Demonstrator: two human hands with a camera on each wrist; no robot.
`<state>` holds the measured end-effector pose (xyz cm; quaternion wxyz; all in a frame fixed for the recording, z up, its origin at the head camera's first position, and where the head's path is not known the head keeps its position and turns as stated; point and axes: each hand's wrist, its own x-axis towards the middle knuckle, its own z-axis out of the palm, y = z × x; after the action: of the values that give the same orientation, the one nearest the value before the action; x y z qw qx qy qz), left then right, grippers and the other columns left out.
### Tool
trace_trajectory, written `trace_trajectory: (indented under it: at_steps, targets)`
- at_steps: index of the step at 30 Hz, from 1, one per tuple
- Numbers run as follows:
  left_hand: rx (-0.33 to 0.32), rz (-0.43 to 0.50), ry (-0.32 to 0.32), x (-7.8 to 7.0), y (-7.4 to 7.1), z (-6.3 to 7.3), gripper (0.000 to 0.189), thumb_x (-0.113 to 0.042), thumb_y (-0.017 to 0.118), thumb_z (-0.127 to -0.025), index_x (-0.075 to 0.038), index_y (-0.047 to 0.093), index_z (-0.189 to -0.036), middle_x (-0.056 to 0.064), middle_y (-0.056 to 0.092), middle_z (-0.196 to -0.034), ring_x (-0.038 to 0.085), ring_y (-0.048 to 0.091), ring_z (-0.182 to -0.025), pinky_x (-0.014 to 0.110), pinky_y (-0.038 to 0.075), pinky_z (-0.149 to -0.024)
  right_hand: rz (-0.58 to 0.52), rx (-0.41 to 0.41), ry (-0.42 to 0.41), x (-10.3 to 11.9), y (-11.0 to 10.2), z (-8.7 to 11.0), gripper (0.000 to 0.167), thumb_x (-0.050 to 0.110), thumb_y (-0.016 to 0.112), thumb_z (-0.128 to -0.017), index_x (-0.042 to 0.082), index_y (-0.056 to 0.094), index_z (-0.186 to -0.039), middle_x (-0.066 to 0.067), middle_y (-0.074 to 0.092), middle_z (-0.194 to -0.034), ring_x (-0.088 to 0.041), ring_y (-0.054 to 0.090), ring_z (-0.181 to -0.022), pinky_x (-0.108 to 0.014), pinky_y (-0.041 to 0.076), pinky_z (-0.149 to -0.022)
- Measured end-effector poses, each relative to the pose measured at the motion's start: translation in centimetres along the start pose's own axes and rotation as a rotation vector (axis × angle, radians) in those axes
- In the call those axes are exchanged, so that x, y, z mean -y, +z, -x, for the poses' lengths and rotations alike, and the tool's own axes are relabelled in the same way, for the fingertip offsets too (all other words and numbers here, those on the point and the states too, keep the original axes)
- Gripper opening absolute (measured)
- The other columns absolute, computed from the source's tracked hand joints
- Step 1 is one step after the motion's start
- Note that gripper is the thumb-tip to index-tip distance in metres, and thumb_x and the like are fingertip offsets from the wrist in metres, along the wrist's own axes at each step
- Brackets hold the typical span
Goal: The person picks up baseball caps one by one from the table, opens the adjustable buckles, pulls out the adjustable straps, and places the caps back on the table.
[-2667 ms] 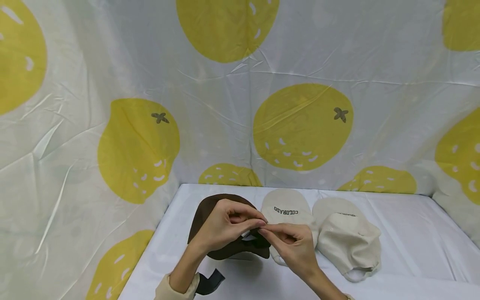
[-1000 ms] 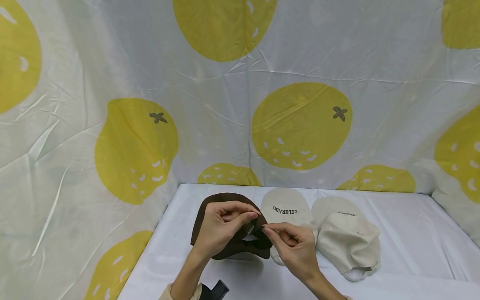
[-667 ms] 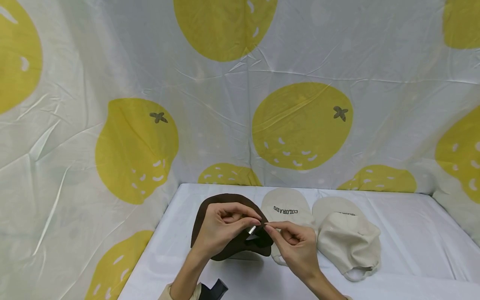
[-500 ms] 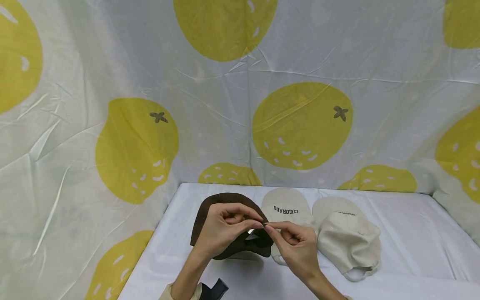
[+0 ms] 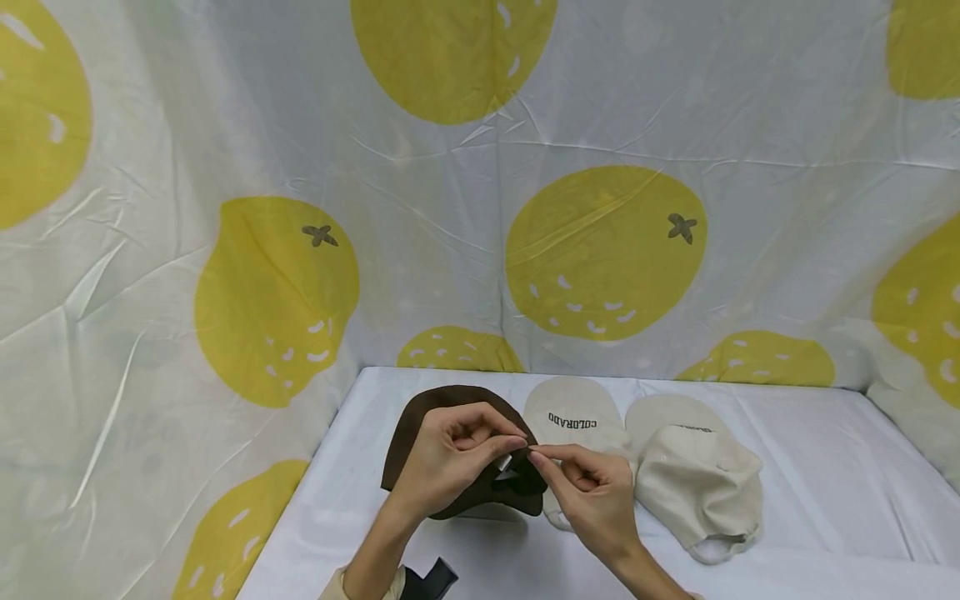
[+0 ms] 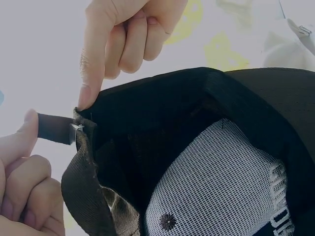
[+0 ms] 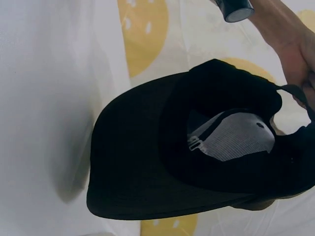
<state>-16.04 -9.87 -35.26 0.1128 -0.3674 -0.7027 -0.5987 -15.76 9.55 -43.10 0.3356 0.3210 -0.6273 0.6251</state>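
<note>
A dark brown baseball cap (image 5: pixel 412 437) is held up over the white table, its inside facing the left wrist camera, with a white mesh lining (image 6: pixel 206 177). My left hand (image 5: pixel 442 458) pinches the end of the cap's dark back strap (image 6: pixel 55 129). Where the strap meets a small metal buckle (image 6: pixel 75 132), my right hand (image 5: pixel 596 496) pinches the cap's back edge between index finger and thumb; the thumb is hidden in the left wrist view. The brim (image 7: pixel 133 152) fills the left of the right wrist view, where only my left hand (image 7: pixel 298 64) shows.
Two beige caps lie to the right: one lettered COLORADO (image 5: pixel 570 408), the other (image 5: pixel 701 475) with its strap loop towards me. A lemon-print curtain (image 5: pixel 427 242) surrounds the white table (image 5: pixel 817 467). A black camera piece (image 5: pixel 435 579) juts from my left wrist.
My left hand lifted away from the right, then came back down close to it. My right hand has barely moved. Over the last half second almost nothing differs.
</note>
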Motion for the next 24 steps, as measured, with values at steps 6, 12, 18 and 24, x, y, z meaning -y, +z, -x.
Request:
trace_trajectory:
  at_steps: [6, 12, 18, 24]
  targets:
    - [0.03, 0.026, 0.002, 0.1, -0.01, 0.05, 0.005, -0.005, 0.076, -0.093, 0.0, 0.075, -0.092, 0.015, 0.069, -0.071, 0.004, 0.023, -0.05, 0.022, 0.024, -0.043, 0.003, 0.003, -0.004, -0.02, -0.09, -0.01, 0.031, -0.024, 0.077, -0.075, 0.001, 0.08, -0.092, 0.004, 0.023, -0.049, -0.008, 0.017, -0.044, -0.012, 0.017, -0.04]
    - [0.028, 0.033, -0.002, 0.21, -0.04, 0.07, 0.006, -0.003, 0.075, -0.093, 0.001, 0.072, -0.091, 0.009, 0.047, -0.054, 0.005, 0.023, -0.05, 0.023, 0.025, -0.044, 0.017, -0.001, -0.002, 0.03, -0.17, -0.11, 0.031, -0.023, 0.077, -0.075, 0.002, 0.08, -0.092, 0.004, 0.022, -0.05, -0.008, 0.016, -0.045, -0.012, 0.017, -0.041]
    - [0.032, 0.047, -0.027, 0.28, -0.11, 0.11, 0.007, -0.003, 0.076, -0.093, 0.002, 0.071, -0.092, 0.007, 0.041, -0.052, 0.007, 0.022, -0.049, 0.023, 0.025, -0.044, 0.015, -0.002, 0.006, 0.13, -0.16, -0.13, 0.03, -0.023, 0.077, -0.075, 0.002, 0.08, -0.092, 0.004, 0.022, -0.05, -0.009, 0.016, -0.045, -0.012, 0.017, -0.041]
    - [0.059, 0.055, -0.005, 0.38, -0.07, 0.14, 0.008, -0.002, 0.079, -0.089, -0.004, 0.072, -0.092, 0.006, 0.041, -0.054, 0.01, 0.022, -0.05, 0.026, 0.025, -0.045, 0.011, -0.001, 0.008, 0.16, -0.21, -0.13, 0.03, -0.023, 0.076, -0.076, 0.002, 0.08, -0.092, 0.003, 0.021, -0.05, -0.009, 0.016, -0.045, -0.012, 0.018, -0.041]
